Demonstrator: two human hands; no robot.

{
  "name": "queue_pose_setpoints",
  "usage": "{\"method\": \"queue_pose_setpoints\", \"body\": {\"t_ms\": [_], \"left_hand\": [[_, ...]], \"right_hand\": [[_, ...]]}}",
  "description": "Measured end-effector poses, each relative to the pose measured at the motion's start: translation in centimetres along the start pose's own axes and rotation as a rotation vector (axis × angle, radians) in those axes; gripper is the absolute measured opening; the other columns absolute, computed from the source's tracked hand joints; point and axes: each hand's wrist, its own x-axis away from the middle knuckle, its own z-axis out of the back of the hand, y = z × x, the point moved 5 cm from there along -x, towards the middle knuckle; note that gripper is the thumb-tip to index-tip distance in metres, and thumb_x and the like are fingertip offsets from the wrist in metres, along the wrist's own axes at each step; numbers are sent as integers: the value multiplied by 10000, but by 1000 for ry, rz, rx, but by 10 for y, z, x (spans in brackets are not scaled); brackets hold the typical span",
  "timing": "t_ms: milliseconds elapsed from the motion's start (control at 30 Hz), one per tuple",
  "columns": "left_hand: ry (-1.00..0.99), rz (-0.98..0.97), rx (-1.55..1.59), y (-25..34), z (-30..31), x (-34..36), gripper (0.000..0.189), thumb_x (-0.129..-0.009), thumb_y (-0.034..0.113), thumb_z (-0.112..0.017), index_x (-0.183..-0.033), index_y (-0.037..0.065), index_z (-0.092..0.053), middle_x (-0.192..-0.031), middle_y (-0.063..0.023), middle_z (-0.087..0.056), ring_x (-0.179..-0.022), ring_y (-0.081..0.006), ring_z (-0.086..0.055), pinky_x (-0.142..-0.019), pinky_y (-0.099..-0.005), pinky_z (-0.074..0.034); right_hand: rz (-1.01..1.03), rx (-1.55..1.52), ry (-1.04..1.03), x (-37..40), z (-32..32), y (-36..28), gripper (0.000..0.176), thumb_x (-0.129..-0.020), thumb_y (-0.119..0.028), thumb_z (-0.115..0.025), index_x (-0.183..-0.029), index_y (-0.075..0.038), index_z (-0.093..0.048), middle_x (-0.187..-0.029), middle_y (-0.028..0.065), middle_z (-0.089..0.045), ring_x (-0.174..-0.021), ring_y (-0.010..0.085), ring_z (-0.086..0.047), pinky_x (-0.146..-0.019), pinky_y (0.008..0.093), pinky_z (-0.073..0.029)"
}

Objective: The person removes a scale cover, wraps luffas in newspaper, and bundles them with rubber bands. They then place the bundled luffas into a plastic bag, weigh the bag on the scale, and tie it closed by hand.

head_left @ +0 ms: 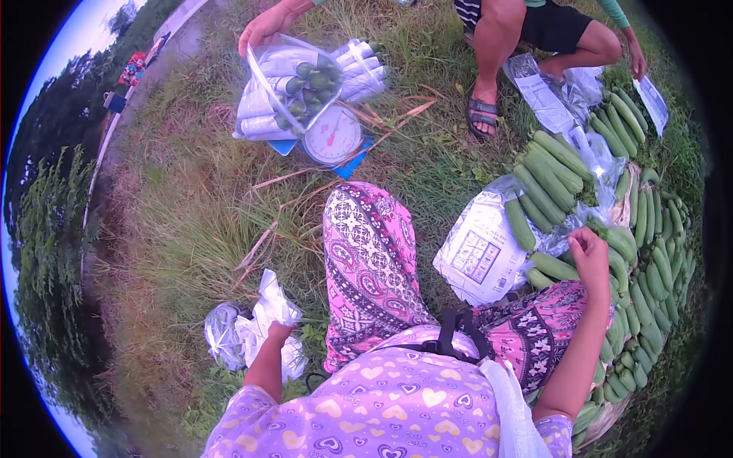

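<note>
At the lower left, my left hand (281, 331) is closed on a crumpled white plastic bag (271, 305) above the grass. My right hand (589, 252) is over the pile at the right, thumb and fingers drawn together; whether anything is pinched there I cannot make out. Beneath and around it lie long green gourds (620, 243). Just beyond that hand, more gourds (546, 183) rest in a row on clear plastic. A printed white sack (481, 248) lies flat beside my knee.
Ahead, another person's hand (263, 30) holds the top of a clear bag of wrapped green produce (279, 91) on a blue dial scale (334, 136). A second wrapped bundle (360, 70) lies behind. A person squats at upper right, holding a paper sheet (651, 105). A clear plastic bundle (224, 334) sits at left.
</note>
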Motion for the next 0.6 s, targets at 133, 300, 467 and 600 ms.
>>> {"method": "queue_pose_setpoints", "body": {"t_ms": [133,300,467,600], "left_hand": [[-207,21,317,-5,-1,6,722,-743,425,-729,-1257,3,-445,-1220,-148,-515,-1091,-307,-512,-866,-486,-423],[-292,138,811,-4,5,16,976,-766,773,-422,-1422,69,-260,-1426,-139,-331,-1303,-355,-313,-1005,-587,-267],[-262,252,1098,-11,8,12,720,-917,618,-268,-1441,126,-234,-1423,-156,-346,-1312,-378,-299,-1005,-641,-226],[-122,250,879,-40,-1,-16,368,-931,338,-461,-1246,154,-507,-1243,-78,-480,-1108,-276,-462,-966,-581,-301]], "right_hand": [[-23,-13,-10,-1,0,0,57,-821,-29,-595,-804,21,-573,-609,-25,-469,-564,54,-408,-523,237,-353],[1,-48,2,0,3,-6,66,-812,-28,-598,-806,33,-571,-628,-17,-495,-574,61,-426,-531,242,-367],[-8,-49,3,2,6,-8,65,-814,-20,-595,-809,38,-565,-638,-9,-501,-582,66,-424,-539,245,-369],[2,-49,15,3,7,-3,60,-817,-17,-592,-811,35,-563,-640,-7,-498,-585,68,-424,-541,244,-368]]}}
